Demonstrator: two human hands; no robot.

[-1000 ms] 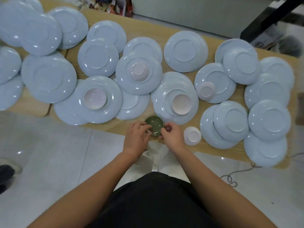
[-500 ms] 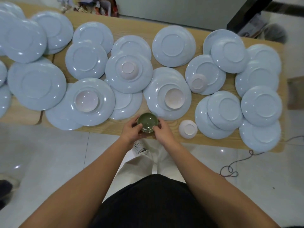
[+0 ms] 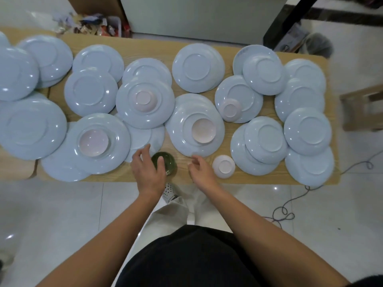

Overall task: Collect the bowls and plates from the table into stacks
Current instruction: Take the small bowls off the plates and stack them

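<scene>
A small green bowl [image 3: 166, 161] stands on the wooden table [image 3: 182, 175] near its front edge. My left hand [image 3: 148, 170] is at the bowl's left side, thumb lying across its rim and fingers spread. To the right, my right hand [image 3: 200, 168] hovers with loosely curled fingers, holding nothing and apart from the bowl. A small pink bowl [image 3: 223, 166] sits upside down just right of that hand. Several light blue plates [image 3: 199, 68] cover the table, many overlapping. Pink bowls rest on some of them [image 3: 94, 142], [image 3: 203, 130], [image 3: 144, 98], [image 3: 230, 109].
A second table section [image 3: 16, 168] with more blue plates adjoins on the left. A wooden stool [image 3: 364, 108] stands off the right end. A cable [image 3: 284, 214] coils on the tiled floor. Clutter [image 3: 93, 23] lies behind the table.
Both hands were holding the green bowl just off the table edge. It now rests on the table, my right hand has let go and drawn right, and my left hand's fingers have spread.
</scene>
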